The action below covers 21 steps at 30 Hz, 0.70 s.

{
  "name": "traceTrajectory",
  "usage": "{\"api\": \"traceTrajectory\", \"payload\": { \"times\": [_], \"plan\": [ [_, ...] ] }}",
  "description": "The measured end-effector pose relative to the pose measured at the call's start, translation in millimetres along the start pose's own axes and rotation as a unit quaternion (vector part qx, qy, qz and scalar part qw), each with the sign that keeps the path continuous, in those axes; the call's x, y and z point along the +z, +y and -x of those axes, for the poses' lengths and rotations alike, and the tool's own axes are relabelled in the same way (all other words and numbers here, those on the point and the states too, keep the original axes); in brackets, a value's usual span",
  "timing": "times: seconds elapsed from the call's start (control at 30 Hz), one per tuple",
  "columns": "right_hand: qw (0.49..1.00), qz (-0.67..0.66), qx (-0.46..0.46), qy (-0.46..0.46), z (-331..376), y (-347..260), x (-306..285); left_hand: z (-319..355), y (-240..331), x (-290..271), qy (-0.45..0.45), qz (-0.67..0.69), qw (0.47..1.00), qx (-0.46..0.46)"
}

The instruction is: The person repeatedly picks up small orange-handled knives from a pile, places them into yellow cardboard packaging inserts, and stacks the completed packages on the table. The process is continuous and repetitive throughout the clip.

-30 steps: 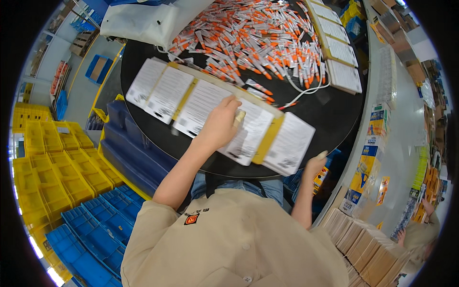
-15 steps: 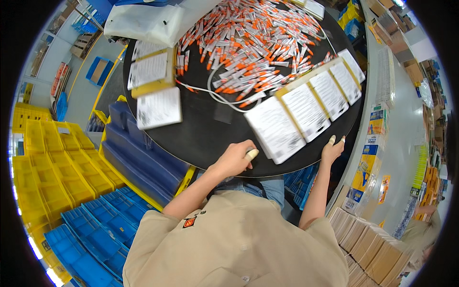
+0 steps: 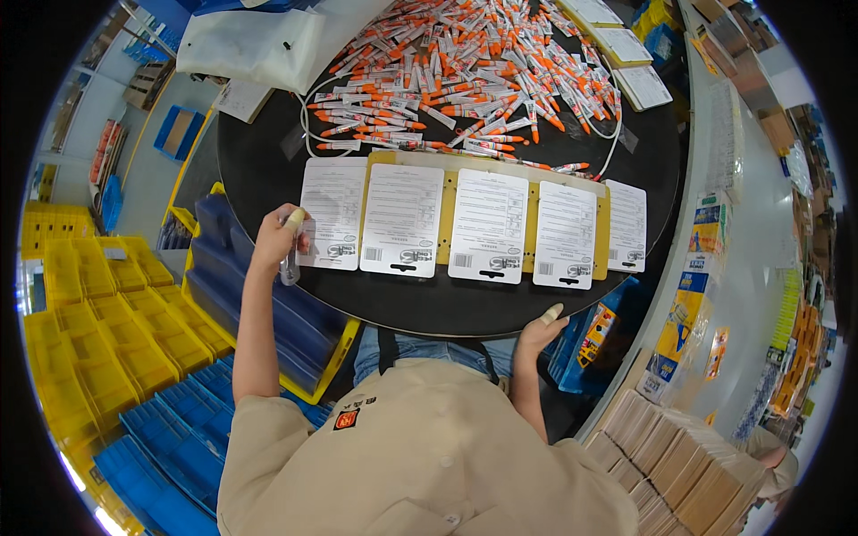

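A: Starting far left of the round black table (image 3: 268, 170): yellow bins (image 3: 98, 330) and blue bins (image 3: 170, 447) sitting below its rim.

B: At the table's left edge?

A: Left hand (image 3: 275, 239) clenching a clear blister piece (image 3: 291, 259), touching the leftmost white card (image 3: 332, 213).

B: Further along?

A: Row of white cards (image 3: 487, 225) lying across the table's middle, orange-capped tubes (image 3: 465, 71) heaping behind. Right hand (image 3: 539, 329) resting loose at the near rim, gripping nothing. Cardboard stacks (image 3: 679, 456) standing off the table's right.
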State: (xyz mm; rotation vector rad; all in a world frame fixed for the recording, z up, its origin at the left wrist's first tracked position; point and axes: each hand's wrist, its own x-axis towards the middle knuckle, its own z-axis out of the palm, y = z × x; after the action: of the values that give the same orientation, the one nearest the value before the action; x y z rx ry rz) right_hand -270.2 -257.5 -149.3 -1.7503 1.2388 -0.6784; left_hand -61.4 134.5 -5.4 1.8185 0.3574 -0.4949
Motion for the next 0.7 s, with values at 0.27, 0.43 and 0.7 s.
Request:
{"api": "traceTrajectory", "payload": {
  "times": [0.27,0.43,0.7],
  "plan": [
    [0.761,0.307,-0.505,-0.267,-61,-143,-34,9,27,-7,0.182,-0.156,0.953,0.186],
    [0.724,0.194,-0.557,-0.358,-6,-149,5,42,58,5,0.168,-0.164,0.949,0.209],
    [0.605,0.051,-0.675,-0.419,48,-163,67,94,128,87,-0.096,-0.07,0.949,0.292]
  ]
}}
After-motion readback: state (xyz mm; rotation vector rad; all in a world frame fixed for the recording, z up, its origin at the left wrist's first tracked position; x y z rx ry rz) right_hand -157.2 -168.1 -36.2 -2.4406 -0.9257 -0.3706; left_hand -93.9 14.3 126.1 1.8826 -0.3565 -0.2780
